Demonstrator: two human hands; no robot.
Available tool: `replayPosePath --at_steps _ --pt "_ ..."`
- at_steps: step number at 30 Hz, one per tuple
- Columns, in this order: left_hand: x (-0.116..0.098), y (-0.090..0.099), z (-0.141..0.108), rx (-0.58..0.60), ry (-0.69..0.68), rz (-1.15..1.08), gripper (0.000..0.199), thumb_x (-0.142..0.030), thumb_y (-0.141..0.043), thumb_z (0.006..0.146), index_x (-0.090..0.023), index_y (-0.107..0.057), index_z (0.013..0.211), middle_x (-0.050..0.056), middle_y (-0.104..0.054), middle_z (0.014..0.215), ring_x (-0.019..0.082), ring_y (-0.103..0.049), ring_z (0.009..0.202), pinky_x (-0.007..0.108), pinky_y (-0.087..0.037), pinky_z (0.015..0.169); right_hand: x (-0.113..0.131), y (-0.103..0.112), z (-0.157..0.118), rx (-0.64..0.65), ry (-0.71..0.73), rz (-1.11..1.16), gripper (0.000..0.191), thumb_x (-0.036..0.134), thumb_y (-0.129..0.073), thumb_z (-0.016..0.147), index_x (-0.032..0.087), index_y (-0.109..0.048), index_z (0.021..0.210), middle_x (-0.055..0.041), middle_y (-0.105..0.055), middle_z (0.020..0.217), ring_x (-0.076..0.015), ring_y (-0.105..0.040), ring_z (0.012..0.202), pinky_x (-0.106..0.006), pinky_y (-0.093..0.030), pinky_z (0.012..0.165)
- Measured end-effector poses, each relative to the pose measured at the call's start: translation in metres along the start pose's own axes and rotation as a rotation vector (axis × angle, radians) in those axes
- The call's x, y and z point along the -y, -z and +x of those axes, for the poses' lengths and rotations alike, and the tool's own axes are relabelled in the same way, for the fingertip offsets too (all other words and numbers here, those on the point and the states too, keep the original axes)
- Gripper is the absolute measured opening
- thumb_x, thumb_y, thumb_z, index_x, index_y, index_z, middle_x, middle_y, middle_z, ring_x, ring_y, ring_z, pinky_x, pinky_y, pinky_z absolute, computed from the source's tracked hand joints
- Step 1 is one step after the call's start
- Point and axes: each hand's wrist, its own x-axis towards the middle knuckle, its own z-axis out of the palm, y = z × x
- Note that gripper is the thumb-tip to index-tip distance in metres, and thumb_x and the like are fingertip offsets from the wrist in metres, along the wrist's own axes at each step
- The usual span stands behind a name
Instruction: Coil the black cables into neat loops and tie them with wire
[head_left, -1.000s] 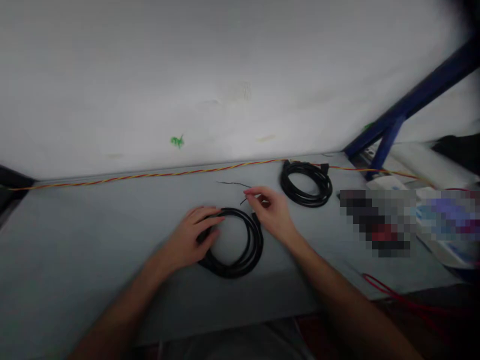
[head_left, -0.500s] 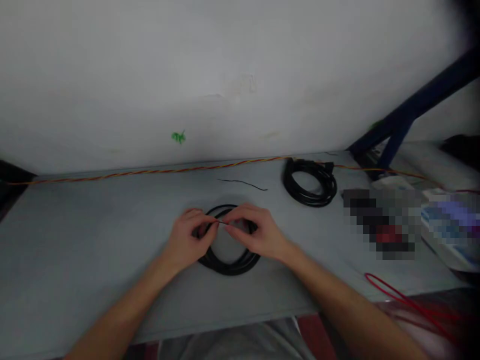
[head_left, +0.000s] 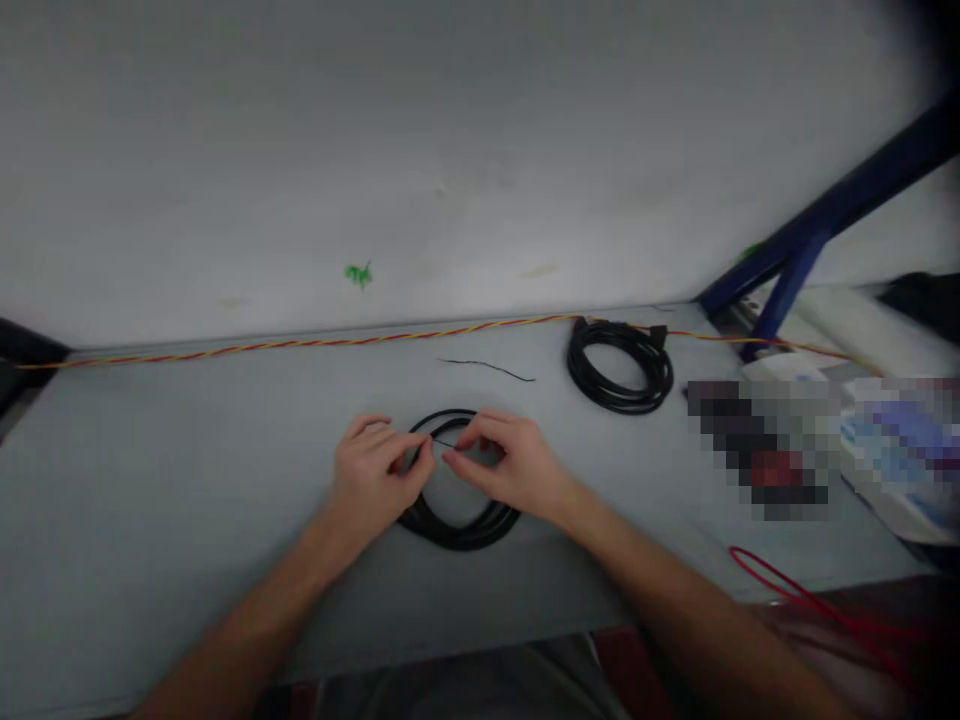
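Observation:
Over a coil of black cable lying on the bench, my two hands work close together. A thin black twist tie spans the short gap between their fingertips. My left hand pinches one end between thumb and forefinger, its other fingers curled. On the right, my right hand has thumb and forefinger close around the other end; the exact contact is hard to see. Both hands hide parts of the coil's sides. Behind them a second thin black tie lies loose and slightly bent.
A second coiled black cable with plugs lies at the back right. Red and yellow twisted wire runs along the wall. Right of it stand a blue metal brace and blurred items. A red cord crosses the front edge.
My hands have drawn slightly apart, so more of the thin tie shows between them. My left hand moved a little left; the right fingertips parted slightly. The coils stay put.

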Motion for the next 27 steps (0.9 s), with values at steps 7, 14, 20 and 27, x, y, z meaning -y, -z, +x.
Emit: replayPosePath --at_steps 7,14,20,27 --pt "0.000 0.001 0.001 -0.018 -0.016 -0.002 0.012 -0.022 -0.070 0.090 -0.023 -0.072 0.078 -0.009 -0.054 0.050 0.010 -0.053 0.049 0.037 -0.056 0.088 -0.001 0.000 0.000 0.010 -0.002 -0.012 0.007 0.028 -0.069 0.092 0.023 -0.073 0.088 -0.0013 -0.071 0.083 -0.0161 -0.064 0.073 -0.029 -0.047 0.068" --pt "0.004 0.004 0.004 0.116 0.005 -0.078 0.011 -0.024 -0.070 0.089 -0.024 -0.076 0.080 -0.008 -0.059 0.053 0.010 -0.055 0.051 0.040 -0.053 0.092 -0.003 0.010 0.004 0.068 -0.004 0.026 0.010 0.020 -0.065 0.090 0.021 -0.074 0.086 -0.0005 -0.069 0.080 -0.0144 -0.058 0.068 -0.028 -0.042 0.064" --pt "0.010 0.021 0.014 0.384 0.101 -0.487 0.019 -0.034 -0.072 0.094 -0.026 -0.079 0.078 -0.006 -0.060 0.055 0.011 -0.053 0.054 0.044 -0.050 0.098 -0.003 0.030 0.008 0.279 0.006 0.317 0.021 0.038 -0.067 0.098 0.022 -0.075 0.087 -0.0021 -0.069 0.085 -0.0155 -0.058 0.072 -0.028 -0.045 0.065" --pt "0.010 0.028 0.016 0.535 0.265 -0.834 0.029 -0.046 -0.078 0.090 -0.023 -0.082 0.073 -0.002 -0.058 0.052 0.013 -0.051 0.058 0.043 -0.050 0.095 -0.003 0.038 0.009 0.466 -0.011 0.496 0.037 0.057 -0.075 0.091 0.020 -0.079 0.092 -0.0044 -0.070 0.090 -0.0155 -0.058 0.074 -0.028 -0.045 0.064"
